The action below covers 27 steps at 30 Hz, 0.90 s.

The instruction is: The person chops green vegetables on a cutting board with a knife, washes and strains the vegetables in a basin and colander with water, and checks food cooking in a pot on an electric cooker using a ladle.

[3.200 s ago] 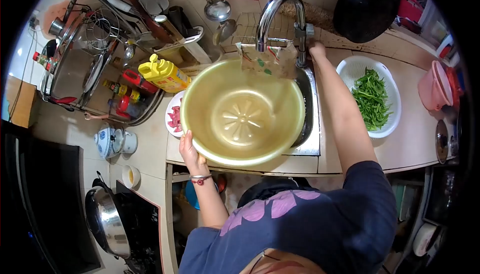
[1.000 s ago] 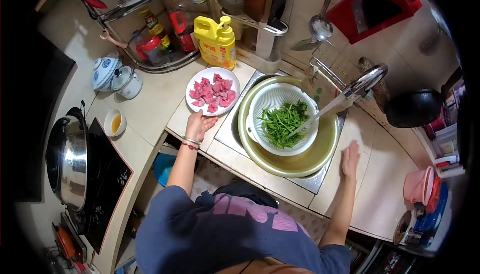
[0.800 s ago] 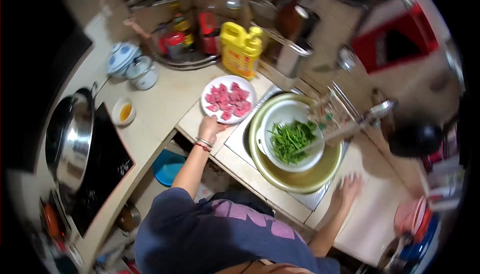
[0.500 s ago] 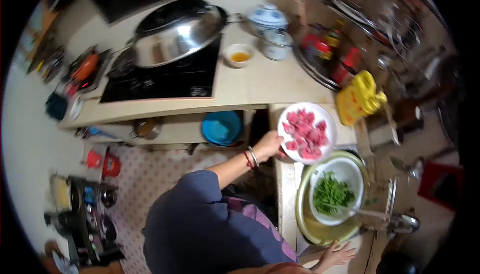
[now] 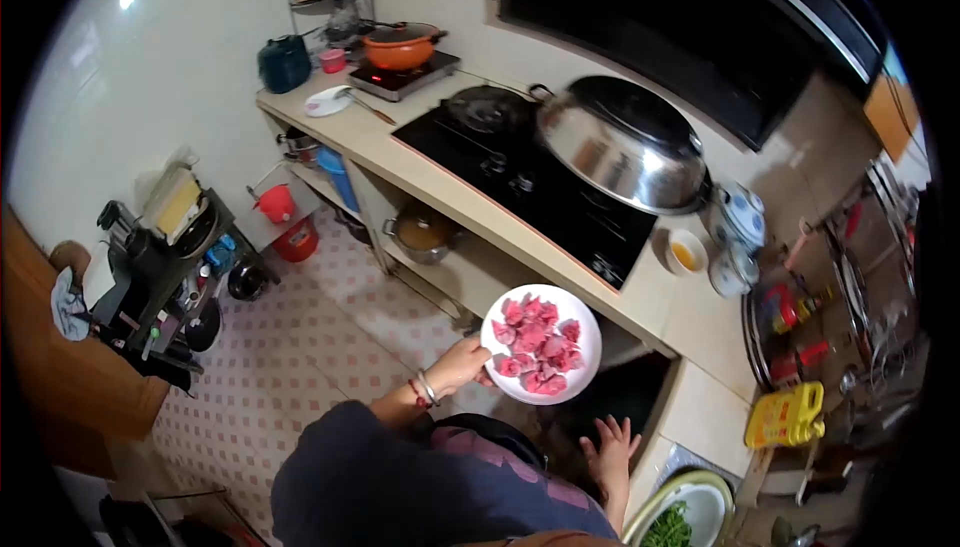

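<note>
My left hand [image 5: 461, 364] grips the left rim of a white plate [image 5: 497, 382], which hangs in the air in front of the counter. Pieces of raw red meat [image 5: 541, 338] lie spread over it. To the right of the plate and lower down, my right hand [image 5: 611, 450] has its fingers spread and holds nothing. Near that hand, at the bottom edge of the view, a white strainer [image 5: 708, 507] with cut green vegetables [image 5: 668, 528] sits inside a yellow-green basin [image 5: 724, 485], partly cut off.
A large steel wok [image 5: 628, 159] stands on the black cooktop [image 5: 540, 202]. Beyond it an orange pot [image 5: 401, 48] sits on a small hotplate. A small bowl [image 5: 685, 252] with yellow liquid, lidded jars [image 5: 734, 269] and a yellow jug [image 5: 784, 415] stand at the right.
My left hand has lifted the plate of meat off the counter and carried it away from the basin. My right hand has left the counter beside the basin. The view has swung toward the stove.
</note>
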Motion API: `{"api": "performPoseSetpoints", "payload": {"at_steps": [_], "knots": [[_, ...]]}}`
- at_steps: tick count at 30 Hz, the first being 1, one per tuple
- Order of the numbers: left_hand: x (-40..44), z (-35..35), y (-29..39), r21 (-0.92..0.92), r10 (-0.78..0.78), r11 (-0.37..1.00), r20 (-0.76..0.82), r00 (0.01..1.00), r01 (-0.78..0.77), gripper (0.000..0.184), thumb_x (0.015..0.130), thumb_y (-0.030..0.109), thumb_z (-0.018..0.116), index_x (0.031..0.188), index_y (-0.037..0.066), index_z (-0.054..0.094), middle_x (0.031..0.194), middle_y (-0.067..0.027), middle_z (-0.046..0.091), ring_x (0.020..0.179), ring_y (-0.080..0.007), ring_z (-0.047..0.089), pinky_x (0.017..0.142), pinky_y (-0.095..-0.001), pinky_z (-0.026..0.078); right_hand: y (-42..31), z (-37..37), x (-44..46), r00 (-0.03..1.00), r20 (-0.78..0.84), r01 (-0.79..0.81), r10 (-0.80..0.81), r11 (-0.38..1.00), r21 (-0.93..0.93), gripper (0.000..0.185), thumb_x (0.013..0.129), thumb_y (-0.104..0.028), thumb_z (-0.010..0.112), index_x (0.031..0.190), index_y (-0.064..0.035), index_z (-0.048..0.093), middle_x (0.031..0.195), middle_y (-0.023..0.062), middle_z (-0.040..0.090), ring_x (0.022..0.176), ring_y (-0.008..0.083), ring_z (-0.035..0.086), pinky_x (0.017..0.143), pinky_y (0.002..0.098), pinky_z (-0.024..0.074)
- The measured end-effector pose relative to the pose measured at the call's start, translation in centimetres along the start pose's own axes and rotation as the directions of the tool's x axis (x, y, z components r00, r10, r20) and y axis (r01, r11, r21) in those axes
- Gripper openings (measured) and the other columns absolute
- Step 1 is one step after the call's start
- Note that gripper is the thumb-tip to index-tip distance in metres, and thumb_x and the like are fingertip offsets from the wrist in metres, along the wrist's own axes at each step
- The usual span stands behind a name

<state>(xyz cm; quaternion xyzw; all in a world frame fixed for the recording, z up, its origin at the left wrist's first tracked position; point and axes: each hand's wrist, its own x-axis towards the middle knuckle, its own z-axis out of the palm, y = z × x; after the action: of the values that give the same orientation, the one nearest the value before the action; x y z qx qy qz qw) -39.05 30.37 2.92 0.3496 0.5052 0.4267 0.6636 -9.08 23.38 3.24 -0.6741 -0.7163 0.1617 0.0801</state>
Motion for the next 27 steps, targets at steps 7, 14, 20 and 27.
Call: {"api": "performPoseSetpoints", "payload": {"at_steps": [7, 14, 20, 27], "knots": [[-1.9, -20.7, 1.3, -0.033, 0.097, 0.993, -0.304, 0.948, -0.112, 0.027, 0.085, 0.012, 0.039, 0.098, -0.009, 0.050, 0.080, -0.0127, 0.061, 0.060, -0.0170, 0.059, 0.054, -0.0259, 0.051, -16.1, 7.7, 14.8, 0.838, 0.329, 0.475, -0.436, 0.879, -0.044, 0.040, 0.072, -0.021, 0.063, 0.109, -0.0067, 0.055, 0.102, 0.0152, 0.057, 0.098, 0.0329, 0.052, 0.088, 0.0435, 0.0378], [-2.2, -35.0, 5.8, -0.101, 0.149, 0.966, -0.536, 0.831, -0.238, 0.027, 0.087, 0.014, 0.037, 0.096, -0.008, 0.049, 0.079, -0.0140, 0.060, 0.063, -0.0200, 0.061, 0.055, -0.0277, 0.053, -34.7, 10.7, 27.1, 0.807, 0.107, 0.530, -0.580, 0.793, 0.300, 0.032, 0.076, -0.019, 0.059, 0.104, -0.0031, 0.057, 0.102, 0.0185, 0.058, 0.092, 0.0370, 0.055, 0.079, 0.0396, 0.0447], [4.9, -42.9, 10.1, -0.059, 0.162, 0.966, -0.613, 0.773, -0.250, 0.027, 0.086, 0.015, 0.038, 0.095, -0.007, 0.050, 0.078, -0.0135, 0.060, 0.062, -0.0193, 0.061, 0.055, -0.0283, 0.052, -44.2, 12.4, 42.7, 0.757, -0.186, 0.651, -0.626, 0.702, 0.289, 0.037, 0.075, -0.013, 0.058, 0.109, 0.0018, 0.052, 0.106, 0.0244, 0.054, 0.097, 0.0377, 0.052, 0.084, 0.0406, 0.0424], [14.6, -49.5, 17.3, -0.112, 0.118, 0.970, -0.556, 0.822, -0.215, 0.027, 0.083, 0.010, 0.038, 0.098, -0.008, 0.051, 0.085, -0.0146, 0.060, 0.067, -0.0237, 0.062, 0.058, -0.0311, 0.053, -56.5, 16.2, 61.1, 0.746, -0.144, 0.664, -0.651, 0.708, 0.239, 0.053, 0.070, -0.015, 0.063, 0.118, -0.0008, 0.045, 0.113, 0.0226, 0.049, 0.104, 0.0362, 0.048, 0.090, 0.0379, 0.0394]]}}
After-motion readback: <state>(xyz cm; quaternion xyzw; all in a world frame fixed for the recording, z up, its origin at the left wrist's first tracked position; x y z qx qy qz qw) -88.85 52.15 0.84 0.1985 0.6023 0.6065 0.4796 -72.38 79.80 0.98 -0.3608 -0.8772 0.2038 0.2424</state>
